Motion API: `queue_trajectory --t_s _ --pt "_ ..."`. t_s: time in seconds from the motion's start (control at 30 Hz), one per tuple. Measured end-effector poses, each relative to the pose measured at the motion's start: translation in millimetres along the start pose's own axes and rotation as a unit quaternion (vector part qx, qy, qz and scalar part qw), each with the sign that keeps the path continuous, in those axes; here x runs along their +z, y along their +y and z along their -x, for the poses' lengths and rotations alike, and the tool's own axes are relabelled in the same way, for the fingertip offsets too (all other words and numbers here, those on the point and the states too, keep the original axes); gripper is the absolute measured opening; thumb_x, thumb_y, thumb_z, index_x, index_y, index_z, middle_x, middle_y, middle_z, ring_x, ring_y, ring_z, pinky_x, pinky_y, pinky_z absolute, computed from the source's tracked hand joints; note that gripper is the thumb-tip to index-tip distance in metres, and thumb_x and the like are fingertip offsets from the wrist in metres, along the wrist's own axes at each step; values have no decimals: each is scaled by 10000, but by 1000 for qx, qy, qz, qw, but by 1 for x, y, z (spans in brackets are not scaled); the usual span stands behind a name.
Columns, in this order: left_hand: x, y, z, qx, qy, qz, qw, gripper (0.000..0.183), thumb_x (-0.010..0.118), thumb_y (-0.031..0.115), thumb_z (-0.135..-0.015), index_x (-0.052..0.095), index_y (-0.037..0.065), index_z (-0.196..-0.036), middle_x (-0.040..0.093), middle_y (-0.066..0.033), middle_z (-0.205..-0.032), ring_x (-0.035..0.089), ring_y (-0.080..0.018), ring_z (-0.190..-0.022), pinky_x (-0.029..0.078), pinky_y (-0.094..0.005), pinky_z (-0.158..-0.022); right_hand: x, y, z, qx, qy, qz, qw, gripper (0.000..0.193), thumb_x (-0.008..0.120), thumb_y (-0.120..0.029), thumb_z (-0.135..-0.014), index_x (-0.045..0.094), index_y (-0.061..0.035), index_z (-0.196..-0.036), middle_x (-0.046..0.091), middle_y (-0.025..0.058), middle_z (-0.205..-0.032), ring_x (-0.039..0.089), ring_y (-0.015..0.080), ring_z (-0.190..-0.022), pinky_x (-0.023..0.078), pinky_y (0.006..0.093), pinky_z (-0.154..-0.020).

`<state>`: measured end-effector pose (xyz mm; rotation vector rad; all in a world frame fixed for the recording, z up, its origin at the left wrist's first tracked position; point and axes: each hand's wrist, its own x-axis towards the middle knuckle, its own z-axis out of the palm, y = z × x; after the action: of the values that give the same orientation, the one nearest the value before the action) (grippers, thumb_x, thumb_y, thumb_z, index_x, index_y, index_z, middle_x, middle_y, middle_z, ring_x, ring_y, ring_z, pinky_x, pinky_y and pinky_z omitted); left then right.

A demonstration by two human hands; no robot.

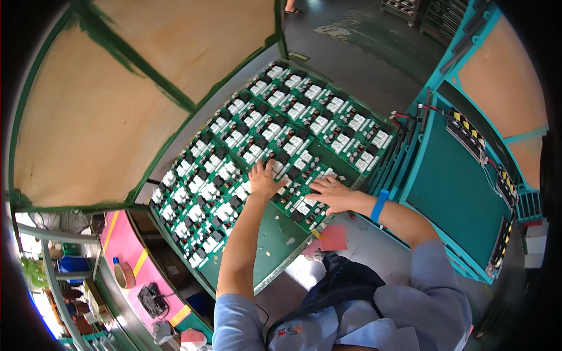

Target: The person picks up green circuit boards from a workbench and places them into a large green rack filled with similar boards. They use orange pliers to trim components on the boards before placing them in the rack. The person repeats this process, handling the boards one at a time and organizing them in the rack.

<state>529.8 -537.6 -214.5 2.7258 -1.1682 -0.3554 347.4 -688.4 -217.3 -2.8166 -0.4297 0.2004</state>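
Rows of green circuit boards [237,137] with white blocks, black parts and small cylinders cover most of a green tray-like tabletop [275,234]. At its near right part lies one panel of these circuit boards [304,190], between my two hands. My left hand [266,180] rests at the panel's left side, fingers apart and reaching over the white and black parts. On the panel's right side my right hand [332,194] lies with fingers spread, a blue band [380,206] round its wrist. Whether either thumb hooks under an edge is hidden.
A teal rack [451,193] stands close at right, with long component strips on its top sheet. Tan panels in a green frame [105,117] rise at left. A pink bench [129,245] with a tape roll [123,275] and a black cable bundle [153,300] is at lower left.
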Motion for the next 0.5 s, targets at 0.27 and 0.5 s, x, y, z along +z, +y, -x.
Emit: queue_trajectory --t_s 0.27,0.5 --pt "-2 -15 -19 13 -44 30 998 772 724 349 -577 375 75 -1209 352 -192 -1229 384 -344 -1107 355 -383 -921 1 19 -16 -95 0 121 988 594 720 -281 -549 482 -97 -1061 511 44 -909 453 217 -943 346 378 -808" --pt "-11 -11 -23 -6 -87 6 996 776 707 393 -560 408 48 -1187 387 -169 -1206 410 -299 -1100 380 -361 -905 22 27 -32 -112 50 96 988 69 546 -128 -677 539 -81 -727 540 35 -755 536 190 -801 413 328 -672"
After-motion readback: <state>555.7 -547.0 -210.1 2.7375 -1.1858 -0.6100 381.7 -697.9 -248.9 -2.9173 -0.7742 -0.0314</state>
